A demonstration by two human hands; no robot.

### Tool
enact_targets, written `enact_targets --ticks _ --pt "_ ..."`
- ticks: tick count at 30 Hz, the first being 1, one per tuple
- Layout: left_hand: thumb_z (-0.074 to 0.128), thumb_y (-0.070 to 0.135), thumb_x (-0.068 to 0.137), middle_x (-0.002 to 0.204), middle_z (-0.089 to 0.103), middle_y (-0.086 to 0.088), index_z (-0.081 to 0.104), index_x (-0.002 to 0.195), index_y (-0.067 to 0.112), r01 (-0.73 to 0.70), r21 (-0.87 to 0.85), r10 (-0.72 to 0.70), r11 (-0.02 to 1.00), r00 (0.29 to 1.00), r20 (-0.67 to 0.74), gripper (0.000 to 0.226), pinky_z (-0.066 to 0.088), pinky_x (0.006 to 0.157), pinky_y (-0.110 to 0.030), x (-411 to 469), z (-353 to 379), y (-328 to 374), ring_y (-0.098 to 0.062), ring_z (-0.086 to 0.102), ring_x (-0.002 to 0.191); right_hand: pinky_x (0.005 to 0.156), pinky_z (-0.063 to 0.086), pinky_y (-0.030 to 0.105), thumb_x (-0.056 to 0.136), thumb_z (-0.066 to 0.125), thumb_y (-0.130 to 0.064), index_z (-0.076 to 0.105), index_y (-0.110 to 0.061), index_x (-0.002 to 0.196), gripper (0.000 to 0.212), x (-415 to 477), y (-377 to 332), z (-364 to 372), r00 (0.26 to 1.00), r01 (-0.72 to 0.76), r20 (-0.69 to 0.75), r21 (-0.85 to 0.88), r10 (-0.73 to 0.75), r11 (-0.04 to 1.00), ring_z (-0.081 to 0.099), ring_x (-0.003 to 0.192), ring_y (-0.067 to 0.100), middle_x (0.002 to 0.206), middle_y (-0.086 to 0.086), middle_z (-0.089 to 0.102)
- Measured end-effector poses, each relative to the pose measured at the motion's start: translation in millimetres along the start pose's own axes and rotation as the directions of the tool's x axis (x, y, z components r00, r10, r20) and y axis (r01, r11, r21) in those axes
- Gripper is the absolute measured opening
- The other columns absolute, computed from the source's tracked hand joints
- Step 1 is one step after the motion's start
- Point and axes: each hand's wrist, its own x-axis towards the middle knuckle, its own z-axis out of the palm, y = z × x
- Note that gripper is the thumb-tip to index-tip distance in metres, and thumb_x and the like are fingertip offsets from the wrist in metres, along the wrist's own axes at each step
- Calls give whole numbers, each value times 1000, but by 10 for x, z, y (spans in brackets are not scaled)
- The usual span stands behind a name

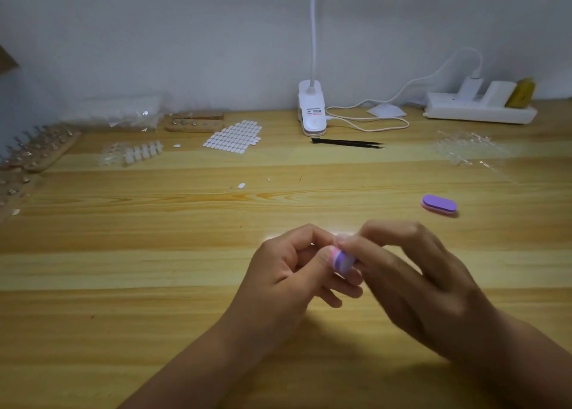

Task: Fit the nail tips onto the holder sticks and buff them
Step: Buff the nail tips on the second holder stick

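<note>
Nearer than the clip lamp (312,111), the right hand (411,285) pinches a buffer block (342,261) against the curled left hand (288,272), its contents hidden; light, short strokes suit

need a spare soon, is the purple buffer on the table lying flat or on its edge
Lying flat: the purple buffer rests on the table, broad purple face up, pink layer showing along its near edge.

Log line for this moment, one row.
step: buffing | right hand: grips buffer | left hand: curled alongside, contents hidden | spare buffer: on table
</note>
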Motion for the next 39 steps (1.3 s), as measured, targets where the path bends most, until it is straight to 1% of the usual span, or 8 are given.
enact_targets --ticks 4,7,10,15,20,25,29,39 --pt "52 15 95 81 73 -14 64 89 7 20 -28 -21 999 1000 -23 16 58 60 -31 21 -31 2 -31 74 74 89 52 31 95 60 0 59 0 127 32 27 102 -24 987 -148 -61 0 148 989 62 101 20 110 19 63" --pt "52 14 95 78 73 -8 65 93 3 -7 22 7 1000 1000 -1 17 57 59 -30 14 -16 -23 -26 73 72 91 50 26 96 61 -1 61 -4 131 35 8 -54 22 993 -84 -78 102 93 991 61 103 19 114 15 60" --pt "52 13 95 77 73 -7 67 93 6 -36 70 37 997 999 -12 17 57 59 -30 9 -16 -23 -25 73 72 89 52 30 95 59 3 56 -4 132 37 -8 -11 9 1000 -15 -6 24 15 1000 62 98 23 113 17 59" --pt "53 17 94 79 73 -12 67 90 7 -11 40 13 999 999 -43 18 57 59 -31 18 -27 -10 -29 73 73 87 53 33 95 60 -1 61 0 126 31 33 67 -23 982 -162 -84 57 167 985 63 99 21 109 18 63" --pt "51 13 96 78 73 -8 70 94 7 -23 36 23 999 1000 -2 20 57 59 -30 8 -10 0 -26 73 71 92 49 25 94 62 2 59 -4 132 39 -2 -14 -9 999 -24 -32 48 25 999 60 101 18 115 14 57" --pt "50 14 96 80 72 -11 68 91 5 10 -9 -11 1000 1000 -12 20 57 60 -31 21 -30 24 -29 73 72 95 49 23 96 59 -2 56 -4 127 32 39 52 -35 987 -124 -93 60 130 990 59 105 14 110 19 63" --pt "49 13 96 78 72 -9 68 96 3 -1 -4 1 1000 999 34 21 56 59 -30 5 8 35 -25 72 69 93 48 24 95 61 2 60 -5 131 37 3 -47 -17 998 -8 -54 57 11 998 59 103 17 115 14 57" --pt "47 14 99 73 68 -4 66 94 6 -32 86 32 996 999 3 22 55 57 -30 14 0 -7 -26 73 69 90 52 33 93 60 8 56 0 133 41 -1 18 -16 1000 24 -1 -39 -24 999 62 100 26 117 16 56"
